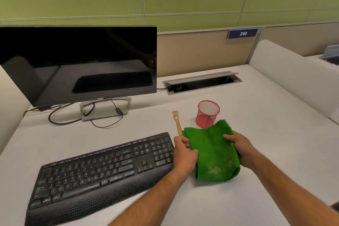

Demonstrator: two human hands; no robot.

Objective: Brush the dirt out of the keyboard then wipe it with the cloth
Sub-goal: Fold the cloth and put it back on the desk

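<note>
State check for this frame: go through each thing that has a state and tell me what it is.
Monitor: screen dark, upright.
Keyboard: flat on desk, untouched.
Brush: lying on desk, not held.
Green cloth: folded, held by both hands.
Left hand: gripping cloth's left edge.
Right hand: gripping cloth's right side.
Red mesh cup: upright.
Desk cable hatch: lid open.
</note>
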